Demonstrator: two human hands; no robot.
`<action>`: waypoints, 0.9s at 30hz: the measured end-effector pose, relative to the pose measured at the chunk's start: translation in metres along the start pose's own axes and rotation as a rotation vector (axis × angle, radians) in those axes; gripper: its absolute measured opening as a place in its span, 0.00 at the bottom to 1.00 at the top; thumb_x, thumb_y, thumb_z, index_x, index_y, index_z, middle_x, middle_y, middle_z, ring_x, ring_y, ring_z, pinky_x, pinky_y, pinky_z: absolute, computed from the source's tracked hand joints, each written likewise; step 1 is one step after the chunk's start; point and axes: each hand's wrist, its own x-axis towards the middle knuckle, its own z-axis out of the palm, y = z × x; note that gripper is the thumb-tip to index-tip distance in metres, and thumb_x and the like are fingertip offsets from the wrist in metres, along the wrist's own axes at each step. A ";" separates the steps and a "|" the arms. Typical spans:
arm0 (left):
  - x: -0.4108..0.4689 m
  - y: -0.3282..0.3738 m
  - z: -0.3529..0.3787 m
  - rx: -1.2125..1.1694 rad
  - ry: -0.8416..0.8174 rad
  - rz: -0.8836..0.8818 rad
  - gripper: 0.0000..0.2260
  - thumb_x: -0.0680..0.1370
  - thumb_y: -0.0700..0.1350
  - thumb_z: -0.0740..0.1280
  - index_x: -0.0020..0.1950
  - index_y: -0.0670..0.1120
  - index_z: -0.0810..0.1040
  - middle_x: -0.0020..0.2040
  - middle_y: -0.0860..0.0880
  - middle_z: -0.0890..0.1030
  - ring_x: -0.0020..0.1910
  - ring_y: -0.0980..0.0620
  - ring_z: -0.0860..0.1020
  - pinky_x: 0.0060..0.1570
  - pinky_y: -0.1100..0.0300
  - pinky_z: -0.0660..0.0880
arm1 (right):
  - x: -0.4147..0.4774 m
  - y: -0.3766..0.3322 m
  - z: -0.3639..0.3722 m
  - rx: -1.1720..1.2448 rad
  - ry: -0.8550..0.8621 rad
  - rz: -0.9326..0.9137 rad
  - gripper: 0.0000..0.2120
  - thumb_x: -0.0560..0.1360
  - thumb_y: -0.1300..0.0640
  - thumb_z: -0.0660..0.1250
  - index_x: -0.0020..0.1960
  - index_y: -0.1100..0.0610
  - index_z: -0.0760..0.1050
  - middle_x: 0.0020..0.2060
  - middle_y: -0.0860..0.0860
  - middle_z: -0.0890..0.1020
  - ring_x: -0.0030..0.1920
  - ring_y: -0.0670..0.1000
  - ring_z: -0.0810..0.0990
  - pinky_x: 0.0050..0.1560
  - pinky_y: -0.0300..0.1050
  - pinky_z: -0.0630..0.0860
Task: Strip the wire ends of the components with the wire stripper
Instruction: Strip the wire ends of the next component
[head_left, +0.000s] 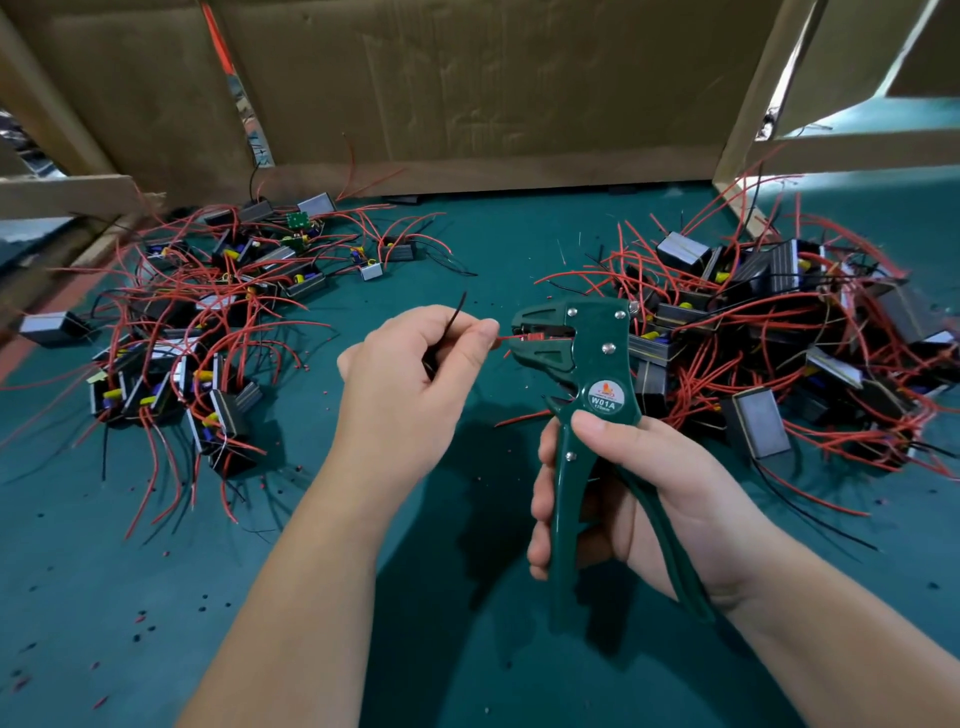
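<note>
The dark green wire stripper (597, 374) stood nearly upright above the teal tabletop (467, 649). Its long axis ran from the handles up to the head, and the jaws pointed left. Its round label read "W01A" (the smaller print beneath was too fine to read). The right hand (639, 499) had its grip clenched round both handles. The left hand (410, 379) pinched a thin red wire (506, 339) whose end lay in the jaws. A thin black wire (453, 317) stuck up from the same grip.

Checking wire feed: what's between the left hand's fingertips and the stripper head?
Head view: just a short run of red wire, pinched by the left hand, entering the wire stripper head.
</note>
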 end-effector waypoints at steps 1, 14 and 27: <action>0.000 0.000 0.000 0.001 -0.001 0.001 0.11 0.75 0.54 0.64 0.37 0.51 0.77 0.26 0.61 0.71 0.27 0.61 0.69 0.42 0.49 0.65 | 0.000 0.000 0.000 0.005 -0.004 0.002 0.11 0.70 0.51 0.67 0.42 0.60 0.77 0.33 0.63 0.78 0.31 0.62 0.80 0.35 0.57 0.78; -0.010 0.011 0.009 0.037 -0.190 -0.014 0.09 0.81 0.51 0.53 0.46 0.59 0.72 0.32 0.71 0.72 0.36 0.67 0.68 0.50 0.50 0.63 | 0.005 -0.002 0.000 0.194 0.150 -0.034 0.25 0.65 0.38 0.63 0.43 0.61 0.75 0.35 0.61 0.78 0.31 0.61 0.79 0.36 0.57 0.80; -0.021 0.017 0.019 -0.519 -0.428 0.150 0.12 0.65 0.44 0.63 0.48 0.48 0.73 0.57 0.50 0.69 0.63 0.50 0.69 0.56 0.58 0.69 | 0.002 -0.022 -0.014 0.326 -0.031 -0.105 0.28 0.68 0.42 0.64 0.61 0.57 0.77 0.49 0.62 0.82 0.41 0.61 0.82 0.41 0.56 0.80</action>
